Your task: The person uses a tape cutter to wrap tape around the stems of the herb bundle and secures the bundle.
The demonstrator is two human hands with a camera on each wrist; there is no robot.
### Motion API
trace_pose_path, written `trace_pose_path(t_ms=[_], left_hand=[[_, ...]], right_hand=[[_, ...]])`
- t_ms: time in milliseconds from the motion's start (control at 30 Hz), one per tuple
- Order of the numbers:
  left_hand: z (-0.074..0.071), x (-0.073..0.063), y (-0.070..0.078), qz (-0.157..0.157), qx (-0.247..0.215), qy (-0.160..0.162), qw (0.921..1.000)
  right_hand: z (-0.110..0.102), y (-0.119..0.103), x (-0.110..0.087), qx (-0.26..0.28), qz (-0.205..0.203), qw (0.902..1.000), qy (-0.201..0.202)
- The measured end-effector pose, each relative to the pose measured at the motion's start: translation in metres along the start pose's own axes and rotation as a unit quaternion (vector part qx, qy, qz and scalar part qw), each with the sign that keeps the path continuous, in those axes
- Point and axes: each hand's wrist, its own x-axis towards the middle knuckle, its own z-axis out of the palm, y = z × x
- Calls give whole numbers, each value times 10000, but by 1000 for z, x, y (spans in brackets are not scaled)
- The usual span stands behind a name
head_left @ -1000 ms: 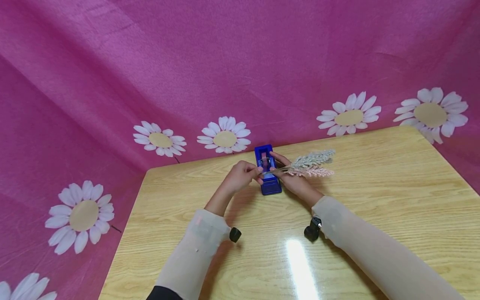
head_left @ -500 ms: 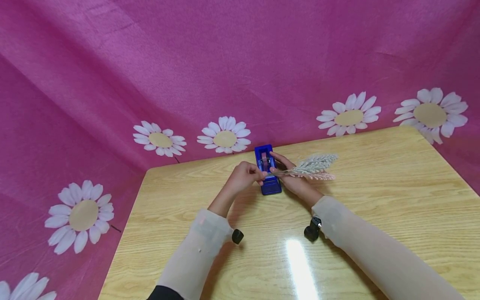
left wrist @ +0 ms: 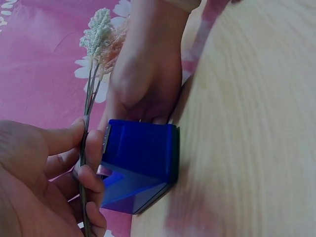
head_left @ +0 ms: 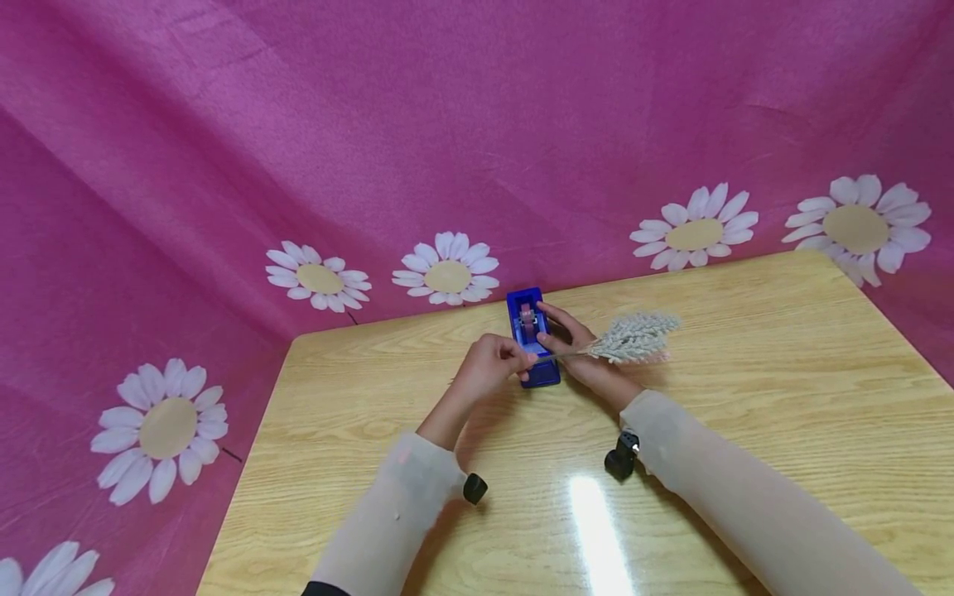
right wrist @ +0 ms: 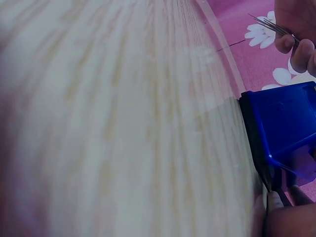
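Observation:
My left hand (head_left: pixel 488 364) pinches the thin stems (left wrist: pixel 84 168) of a small bunch of decorative grass sprigs (head_left: pixel 637 335), their heads pointing right. One head is pale grey-green; the pink one lies mostly behind it in the head view. Below the stems a blue tape dispenser (head_left: pixel 540 378) stands on the table, with a pinkish roll (head_left: pixel 527 319) inside. My right hand (head_left: pixel 592 364) grips its right side, with some fingers hidden by the dispenser (left wrist: pixel 140 148). In the right wrist view, stem ends (right wrist: pixel 269 23) poke out of my left hand, above the dispenser (right wrist: pixel 284 121).
The dispenser stands near the back edge of a light wooden table (head_left: pixel 745 348). A magenta cloth (head_left: pixel 477 124) printed with white daisies hangs behind and to the left. A bright reflection (head_left: pixel 599 538) lies on the table front.
My left hand has moved slightly toward me and right with the sprigs. The bunch has turned, so the pink head now sits behind the pale one. My right hand stays put.

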Motion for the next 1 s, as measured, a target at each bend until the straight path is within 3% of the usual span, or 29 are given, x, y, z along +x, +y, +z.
trace_pose_path(t_ms=[433, 667, 1000], left_hand=[[13, -5, -11, -174, -224, 133, 9995], [16, -5, -15, -332, -583, 192, 9976], [15, -7, -15, -248, -794, 243, 9962]], right_hand=[[-1, 1, -1, -144, -104, 9998, 85], [-3, 5, 1, -53, -60, 9999, 129], [-1, 0, -2, 59, 15, 10000, 8]])
